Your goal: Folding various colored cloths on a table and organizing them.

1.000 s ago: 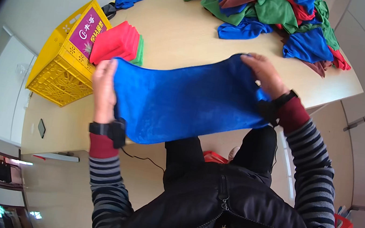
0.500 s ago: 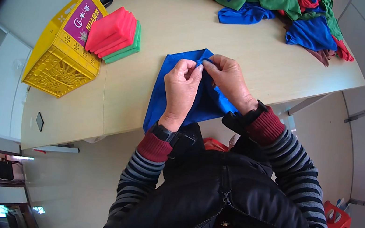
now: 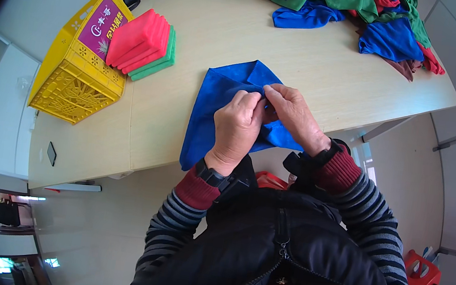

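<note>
A blue cloth [image 3: 210, 101] lies spread at the near edge of the table, part of it hanging over the edge. Above its middle, my left hand [image 3: 238, 123] is closed in a pinch on the cloth. Right beside it, the thumb and fingers of my right hand [image 3: 296, 114] pinch the same cloth, the fingertips of both hands nearly meeting. The exact bit of fabric between the fingers is mostly hidden. The cloth's far corner lies flat beyond my hands.
A stack of folded red cloths [image 3: 137, 40] on green ones [image 3: 156, 67] stands against a yellow plastic crate [image 3: 78, 82] at left. A loose heap of blue, green, red and brown cloths [image 3: 349, 1] covers the far right. A dark flat phone-like object [image 3: 51, 154] lies near the left edge.
Both hands have moved a little nearer to me and to the right along the cloth, still pinching. More of the cloth's far part now shows.
</note>
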The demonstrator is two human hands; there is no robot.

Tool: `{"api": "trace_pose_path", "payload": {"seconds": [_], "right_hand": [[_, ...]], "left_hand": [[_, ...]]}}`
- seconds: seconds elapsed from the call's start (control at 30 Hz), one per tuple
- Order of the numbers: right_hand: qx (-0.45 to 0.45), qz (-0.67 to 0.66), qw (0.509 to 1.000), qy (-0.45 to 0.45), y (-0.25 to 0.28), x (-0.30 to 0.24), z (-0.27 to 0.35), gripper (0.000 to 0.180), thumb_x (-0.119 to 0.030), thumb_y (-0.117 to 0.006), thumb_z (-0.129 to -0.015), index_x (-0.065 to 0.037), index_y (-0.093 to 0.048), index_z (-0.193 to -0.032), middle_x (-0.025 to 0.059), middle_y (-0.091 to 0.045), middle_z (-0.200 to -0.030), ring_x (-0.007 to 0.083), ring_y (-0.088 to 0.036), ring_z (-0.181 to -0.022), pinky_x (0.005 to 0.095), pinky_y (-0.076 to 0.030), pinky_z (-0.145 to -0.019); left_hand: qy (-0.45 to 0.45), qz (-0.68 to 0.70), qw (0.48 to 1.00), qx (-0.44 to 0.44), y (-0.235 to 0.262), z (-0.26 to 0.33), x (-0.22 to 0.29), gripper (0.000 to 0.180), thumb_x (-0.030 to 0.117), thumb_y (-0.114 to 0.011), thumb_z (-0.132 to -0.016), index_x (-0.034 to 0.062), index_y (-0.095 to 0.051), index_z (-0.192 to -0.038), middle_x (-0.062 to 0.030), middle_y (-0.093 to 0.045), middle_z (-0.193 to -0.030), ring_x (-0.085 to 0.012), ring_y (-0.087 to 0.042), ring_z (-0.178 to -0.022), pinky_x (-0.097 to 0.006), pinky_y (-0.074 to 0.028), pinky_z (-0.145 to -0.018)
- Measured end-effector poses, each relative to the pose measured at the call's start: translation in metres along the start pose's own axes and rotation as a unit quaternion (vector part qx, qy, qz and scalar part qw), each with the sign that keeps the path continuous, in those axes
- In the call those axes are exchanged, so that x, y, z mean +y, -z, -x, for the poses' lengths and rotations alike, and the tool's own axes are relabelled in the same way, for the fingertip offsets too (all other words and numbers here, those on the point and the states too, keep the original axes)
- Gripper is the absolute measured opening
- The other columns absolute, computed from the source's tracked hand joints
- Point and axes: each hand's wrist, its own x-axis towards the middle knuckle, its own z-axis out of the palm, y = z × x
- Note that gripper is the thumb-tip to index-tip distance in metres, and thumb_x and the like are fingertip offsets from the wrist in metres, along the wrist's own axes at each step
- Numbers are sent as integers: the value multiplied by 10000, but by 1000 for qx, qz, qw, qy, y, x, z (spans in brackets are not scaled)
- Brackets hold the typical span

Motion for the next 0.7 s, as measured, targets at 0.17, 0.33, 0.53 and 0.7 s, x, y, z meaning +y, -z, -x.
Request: {"api": "trace_pose_path", "payload": {"seconds": [0.17, 0.33, 0.53, 0.7], "right_hand": [[19, -32, 999, -16, 11, 14, 1, 236, -218, -619, -1016, -1, -663, -1097, 34, -684, -882, 114, -668, -716, 263, -572, -675], [35, 30, 999, -21, 24, 10, 8, 216, -191, -632, -1008, 3, -664, -1095, 26, -677, -880, 102, -660, -745, 260, -570, -685], [8, 81, 997, -4, 20, 9, 19, 197, -152, -626, -1008, 13, -656, -1111, 15, -665, -891, 79, -639, -767, 251, -564, -701], [-14, 87, 996, 8, 32, 1, 33, 188, -134, -621, -1011, 10, -648, -1128, 11, -660, -905, 75, -631, -781, 243, -558, -706]], "left_hand": [[-27, -2, 996, -80, 2, -5, 1, 52, 77, -676, -895, 28, -660, -886, -124, -663, -822, -311, -668, -691, -384, -520, -563], [53, 7, 993, -106, -4, -44, -75, 99, 144, -678, -893, 51, -700, -866, -133, -690, -877, -346, -676, -734, -447, -537, -643], [-9, -211, 959, -189, -65, -72, -194, 165, 214, -714, -853, 50, -728, -864, -170, -696, -830, -378, -677, -828, -474, -545, -775], [175, -182, 882, -398, -79, -99, -201, 168, 178, -727, -792, 49, -729, -900, -188, -694, -829, -393, -675, -836, -473, -548, -779]]}}
